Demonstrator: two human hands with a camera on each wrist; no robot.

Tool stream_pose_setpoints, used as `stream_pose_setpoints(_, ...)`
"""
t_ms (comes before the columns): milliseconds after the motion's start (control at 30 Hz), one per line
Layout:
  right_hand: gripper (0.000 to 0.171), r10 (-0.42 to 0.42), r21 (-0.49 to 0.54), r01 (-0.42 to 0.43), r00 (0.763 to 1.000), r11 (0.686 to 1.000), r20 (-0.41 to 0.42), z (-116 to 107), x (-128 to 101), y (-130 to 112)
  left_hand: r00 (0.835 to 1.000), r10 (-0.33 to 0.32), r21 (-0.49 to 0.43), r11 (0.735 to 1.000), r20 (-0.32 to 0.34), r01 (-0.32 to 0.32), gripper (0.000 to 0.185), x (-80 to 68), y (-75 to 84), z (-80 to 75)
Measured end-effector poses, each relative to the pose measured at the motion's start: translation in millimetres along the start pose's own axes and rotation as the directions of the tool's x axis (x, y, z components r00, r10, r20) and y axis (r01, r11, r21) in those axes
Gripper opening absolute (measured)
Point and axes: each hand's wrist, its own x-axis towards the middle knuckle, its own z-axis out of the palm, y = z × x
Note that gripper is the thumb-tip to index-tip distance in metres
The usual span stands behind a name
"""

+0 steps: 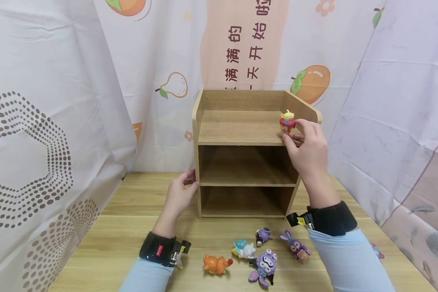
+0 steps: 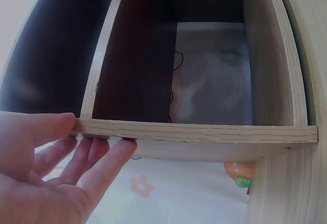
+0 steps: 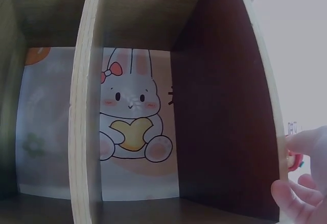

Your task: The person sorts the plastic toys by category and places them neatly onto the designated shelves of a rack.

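Fruit-printed curtains are hanging behind the wooden shelf unit point(image 1: 246, 154) standing on the worktop point(image 1: 106, 239). Your right hand point(image 1: 308, 150) is pinching the red figurine point(image 1: 287, 122) with curled fingers on the unit's top tier, at its right front corner. Your left hand point(image 1: 180, 194) is pressing relaxed, nearly straight fingers point(image 2: 97, 155) against the unit's left wall. Five toys point(image 1: 257, 253) are lying before the unit.
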Motion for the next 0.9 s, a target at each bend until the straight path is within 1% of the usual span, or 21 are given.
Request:
stream_pose_setpoints(233,0.044,-0.057,0.019,0.058,0.998,0.998,-0.026,-11.8,-8.0,-5.2,1.000,0.010,-0.004,1.000,-0.001,-0.010,0.040,-0.2,0.7,-0.6)
stream_pose_setpoints(367,0.042,-0.097,0.023,0.097,0.995,0.995,-0.033,-19.0,-14.6,-7.4,1.000,0.003,-0.009,1.000,0.003,-0.003,0.040,0.0,0.7,-1.6)
stream_pose_setpoints(533,0.039,-0.151,0.050,0.151,0.989,0.987,-0.002,-28.8,-25.3,-3.0,1.000,0.000,-0.006,1.000,0.007,0.000,0.040,1.1,0.2,-1.4)
stream_pose_setpoints(633,0.035,-0.160,0.053,0.157,0.986,0.986,0.045,-35.8,-32.4,0.1,1.000,0.005,-0.007,1.000,0.007,-0.005,0.040,0.9,0.0,-0.9)
stream_pose_setpoints(700,0.032,-0.149,0.045,0.145,0.985,0.988,0.088,-40.7,-37.0,2.8,1.000,0.006,-0.010,1.000,0.006,-0.006,0.040,0.9,-0.3,-0.4)
stream_pose_setpoints(800,0.030,-0.108,0.031,0.104,0.980,0.994,0.170,-49.8,-43.3,7.2,1.000,0.004,-0.006,1.000,0.006,-0.004,0.041,0.6,0.1,-0.1)
stream_pose_setpoints(900,0.028,-0.060,0.013,0.058,0.963,0.998,0.262,-59.1,-49.0,12.6,1.000,-0.001,-0.002,1.000,0.005,0.001,0.041,0.4,1.1,0.0)
